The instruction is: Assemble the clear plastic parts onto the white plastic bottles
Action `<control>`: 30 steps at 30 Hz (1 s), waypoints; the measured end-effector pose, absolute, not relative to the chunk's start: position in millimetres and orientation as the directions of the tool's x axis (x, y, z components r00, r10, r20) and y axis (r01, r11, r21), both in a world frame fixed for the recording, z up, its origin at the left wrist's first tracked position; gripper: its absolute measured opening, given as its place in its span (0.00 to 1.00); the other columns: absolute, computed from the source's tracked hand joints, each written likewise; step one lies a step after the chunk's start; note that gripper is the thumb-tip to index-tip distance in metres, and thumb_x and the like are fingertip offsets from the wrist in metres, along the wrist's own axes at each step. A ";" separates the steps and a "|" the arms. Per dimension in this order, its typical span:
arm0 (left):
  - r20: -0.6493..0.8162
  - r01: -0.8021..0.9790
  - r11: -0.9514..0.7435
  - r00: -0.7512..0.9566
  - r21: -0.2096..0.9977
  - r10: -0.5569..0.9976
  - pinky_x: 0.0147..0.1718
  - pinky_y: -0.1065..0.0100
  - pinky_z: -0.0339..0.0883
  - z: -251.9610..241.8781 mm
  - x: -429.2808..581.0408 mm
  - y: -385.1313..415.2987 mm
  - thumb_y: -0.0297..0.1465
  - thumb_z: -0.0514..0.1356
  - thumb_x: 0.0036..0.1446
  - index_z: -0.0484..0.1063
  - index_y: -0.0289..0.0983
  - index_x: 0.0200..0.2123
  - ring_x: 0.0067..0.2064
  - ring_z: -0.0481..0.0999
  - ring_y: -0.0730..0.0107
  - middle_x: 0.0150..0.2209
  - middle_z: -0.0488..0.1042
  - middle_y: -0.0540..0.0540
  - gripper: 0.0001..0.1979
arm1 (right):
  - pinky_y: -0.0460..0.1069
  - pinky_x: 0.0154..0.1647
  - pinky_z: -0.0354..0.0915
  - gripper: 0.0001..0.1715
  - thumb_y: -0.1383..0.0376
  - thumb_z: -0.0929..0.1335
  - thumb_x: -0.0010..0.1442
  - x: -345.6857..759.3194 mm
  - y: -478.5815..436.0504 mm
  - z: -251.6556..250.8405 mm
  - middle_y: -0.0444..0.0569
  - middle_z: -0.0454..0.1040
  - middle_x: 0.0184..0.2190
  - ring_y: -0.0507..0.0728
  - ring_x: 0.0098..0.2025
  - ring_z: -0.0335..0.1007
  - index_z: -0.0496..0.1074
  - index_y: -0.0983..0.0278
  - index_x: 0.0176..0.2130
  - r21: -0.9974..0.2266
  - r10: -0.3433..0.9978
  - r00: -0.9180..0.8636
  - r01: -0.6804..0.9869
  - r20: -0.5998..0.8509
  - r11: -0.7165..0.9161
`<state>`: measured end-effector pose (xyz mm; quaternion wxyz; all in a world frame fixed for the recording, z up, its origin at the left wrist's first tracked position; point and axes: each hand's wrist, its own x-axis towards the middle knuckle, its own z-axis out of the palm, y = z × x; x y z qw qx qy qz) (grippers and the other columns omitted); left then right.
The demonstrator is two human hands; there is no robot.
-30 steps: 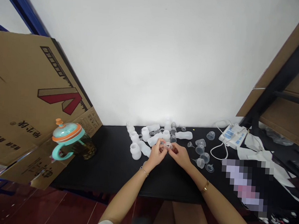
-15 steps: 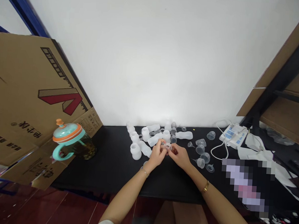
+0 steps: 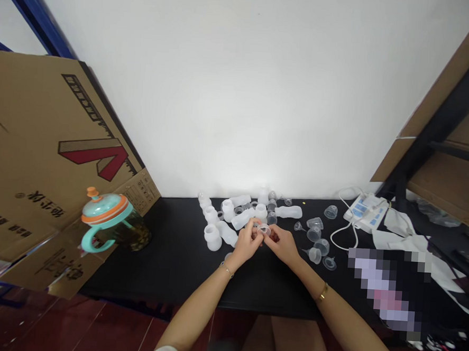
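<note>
Over the black table [image 3: 181, 267], my left hand [image 3: 247, 243] and my right hand [image 3: 281, 244] meet with fingers pinched together on a small clear plastic ring part [image 3: 263, 229]. Just beyond the hands lies a cluster of white translucent bottles [image 3: 232, 215]. To the right of my right hand sit several small clear caps and funnel-shaped pieces [image 3: 317, 241].
A teal and orange lidded cup [image 3: 107, 219] stands at the table's left, against a large cardboard box [image 3: 40, 169]. A white power strip with a cable [image 3: 365, 211] lies at the back right, next to white cloth [image 3: 409, 242]. Dark shelving [image 3: 444, 130] rises on the right.
Both hands stay together on the small clear part, with only slight finger movement. The view has shifted a little.
</note>
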<state>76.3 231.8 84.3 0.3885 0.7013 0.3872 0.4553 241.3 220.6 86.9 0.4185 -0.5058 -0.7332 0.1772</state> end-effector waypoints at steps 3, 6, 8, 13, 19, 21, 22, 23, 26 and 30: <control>0.342 0.191 -0.404 0.291 0.895 0.894 0.25 0.71 0.64 83.1 76.4 232.4 0.31 0.53 0.63 0.61 0.40 0.47 0.22 0.71 0.72 0.25 0.72 0.54 0.09 | 0.46 0.25 0.54 0.15 0.54 0.66 0.63 241.4 220.3 88.3 0.41 0.67 0.20 0.52 0.22 0.62 0.70 0.61 0.30 -0.687 0.891 -0.136 0.589 0.433 0.425; 0.346 0.182 -0.408 0.297 0.895 0.890 0.25 0.71 0.63 82.8 75.8 232.4 0.32 0.53 0.64 0.61 0.40 0.47 0.23 0.71 0.72 0.25 0.73 0.53 0.09 | 0.46 0.25 0.54 0.15 0.55 0.66 0.63 240.6 219.8 89.8 0.41 0.66 0.20 0.52 0.22 0.61 0.70 0.61 0.30 -0.690 0.887 -0.136 0.581 0.441 0.432; 0.349 0.170 -0.411 0.303 0.896 0.887 0.25 0.71 0.63 83.3 75.1 232.0 0.33 0.53 0.65 0.61 0.40 0.47 0.23 0.71 0.71 0.25 0.73 0.53 0.09 | 0.46 0.25 0.54 0.15 0.55 0.66 0.63 240.0 219.3 90.4 0.41 0.66 0.20 0.51 0.22 0.61 0.69 0.61 0.30 -0.688 0.884 -0.137 0.578 0.447 0.438; 0.349 0.172 -0.416 0.320 0.893 0.881 0.25 0.70 0.63 85.9 74.3 231.3 0.34 0.56 0.63 0.60 0.40 0.47 0.24 0.72 0.70 0.25 0.72 0.53 0.11 | 0.46 0.25 0.55 0.11 0.57 0.67 0.61 240.1 218.7 90.2 0.41 0.68 0.20 0.52 0.22 0.62 0.71 0.61 0.31 -0.700 0.892 -0.120 0.577 0.436 0.420; 0.355 0.159 -0.423 0.332 0.892 0.874 0.24 0.71 0.62 86.8 75.5 232.1 0.33 0.56 0.62 0.59 0.40 0.46 0.24 0.72 0.71 0.25 0.72 0.54 0.11 | 0.46 0.25 0.56 0.11 0.57 0.66 0.61 240.7 219.1 90.9 0.42 0.69 0.21 0.52 0.23 0.63 0.72 0.61 0.33 -0.699 0.891 -0.122 0.576 0.438 0.423; 0.352 0.165 -0.419 0.325 0.893 0.878 0.24 0.72 0.61 87.1 75.5 232.2 0.33 0.56 0.62 0.59 0.40 0.46 0.23 0.72 0.72 0.25 0.72 0.54 0.11 | 0.46 0.25 0.56 0.11 0.57 0.66 0.61 240.7 219.4 91.0 0.42 0.69 0.21 0.52 0.23 0.63 0.72 0.61 0.33 -0.693 0.889 -0.129 0.581 0.440 0.427; 0.348 0.167 -0.415 0.323 0.894 0.880 0.23 0.73 0.61 87.3 75.4 232.1 0.33 0.56 0.62 0.59 0.40 0.45 0.23 0.72 0.72 0.24 0.73 0.54 0.11 | 0.46 0.26 0.56 0.11 0.57 0.66 0.61 240.8 219.5 90.8 0.42 0.69 0.21 0.52 0.23 0.63 0.72 0.61 0.33 -0.690 0.888 -0.131 0.583 0.440 0.428; 0.344 0.169 -0.411 0.321 0.896 0.882 0.23 0.73 0.60 87.6 75.4 232.0 0.33 0.56 0.62 0.59 0.40 0.45 0.23 0.71 0.72 0.24 0.73 0.54 0.10 | 0.46 0.26 0.56 0.11 0.57 0.66 0.61 240.9 219.7 90.6 0.42 0.69 0.21 0.52 0.23 0.64 0.72 0.61 0.34 -0.688 0.888 -0.134 0.585 0.439 0.429; 0.334 0.163 -0.399 0.318 0.903 0.887 0.22 0.74 0.60 88.7 75.5 231.4 0.33 0.56 0.62 0.60 0.40 0.45 0.21 0.70 0.73 0.23 0.72 0.55 0.10 | 0.46 0.26 0.56 0.11 0.57 0.66 0.61 241.4 220.2 89.2 0.42 0.69 0.21 0.52 0.23 0.64 0.73 0.61 0.34 -0.686 0.890 -0.134 0.591 0.437 0.426; 0.331 0.151 -0.390 0.312 0.908 0.891 0.22 0.74 0.60 89.6 75.9 230.6 0.34 0.56 0.62 0.60 0.40 0.45 0.20 0.70 0.74 0.23 0.72 0.55 0.11 | 0.46 0.26 0.55 0.12 0.57 0.66 0.62 241.8 220.8 87.2 0.42 0.69 0.21 0.52 0.23 0.63 0.72 0.62 0.33 -0.679 0.887 -0.137 0.595 0.442 0.430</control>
